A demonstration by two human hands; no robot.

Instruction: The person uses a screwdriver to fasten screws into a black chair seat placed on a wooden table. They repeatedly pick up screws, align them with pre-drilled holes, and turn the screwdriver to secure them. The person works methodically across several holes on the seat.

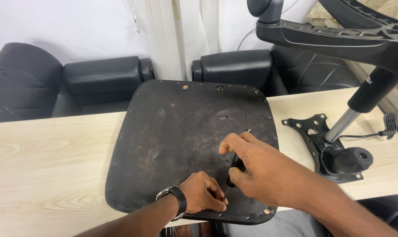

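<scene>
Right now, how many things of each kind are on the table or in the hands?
Upturned chair seat pan: 1
Chair tilt mechanism with gas cylinder: 1
Small black part under the right hand: 1
Wristwatch on the left hand: 1
Total: 4

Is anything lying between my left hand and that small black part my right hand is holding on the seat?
Nothing visible does. The left hand rests on the seat underside beside the right hand, with the black part just beyond its fingertips.

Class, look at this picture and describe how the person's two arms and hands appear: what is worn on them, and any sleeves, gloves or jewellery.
Both forearms are bare, with no sleeves in view and no gloves. The left hand has a wristwatch with a black strap and silvery case at the wrist. The right hand wears nothing visible: no watch, ring or band.
</scene>
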